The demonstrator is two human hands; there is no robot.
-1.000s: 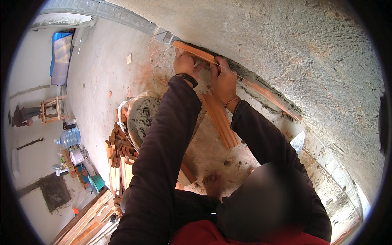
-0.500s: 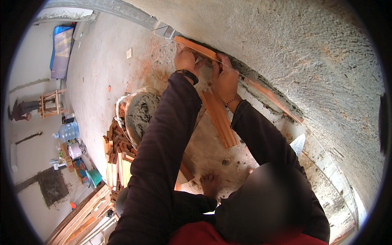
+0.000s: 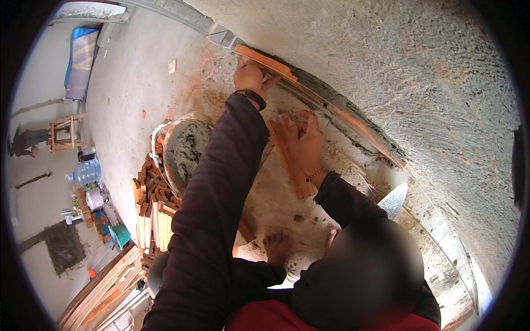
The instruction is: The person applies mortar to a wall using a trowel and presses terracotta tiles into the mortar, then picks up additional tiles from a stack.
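My left hand [image 3: 251, 77] has its fingers on a terracotta baseboard tile [image 3: 268, 62] set in grey mortar at the foot of the rough wall. A second tile [image 3: 364, 132] continues the row to the right, with a thin string stretched along it. My right hand [image 3: 307, 144] is away from the wall, over loose terracotta tiles [image 3: 290, 163] lying on the floor. Its fingers are curled together, and whatever they pinch is too small to make out. A trowel blade [image 3: 394, 201] rests by the wall to the right of that hand.
A bucket of wet mortar [image 3: 189, 144] stands left of my left forearm, beside a pile of terracotta tiles [image 3: 157, 212]. Tangled string [image 3: 212, 65] lies near the row's far end. Planks [image 3: 102, 289], a water bottle [image 3: 85, 172] and another person [image 3: 25, 144] are farther left.
My right hand has let go of the tile's right end and drawn back toward me, over the loose tiles. My left hand stays on the tile at the wall.
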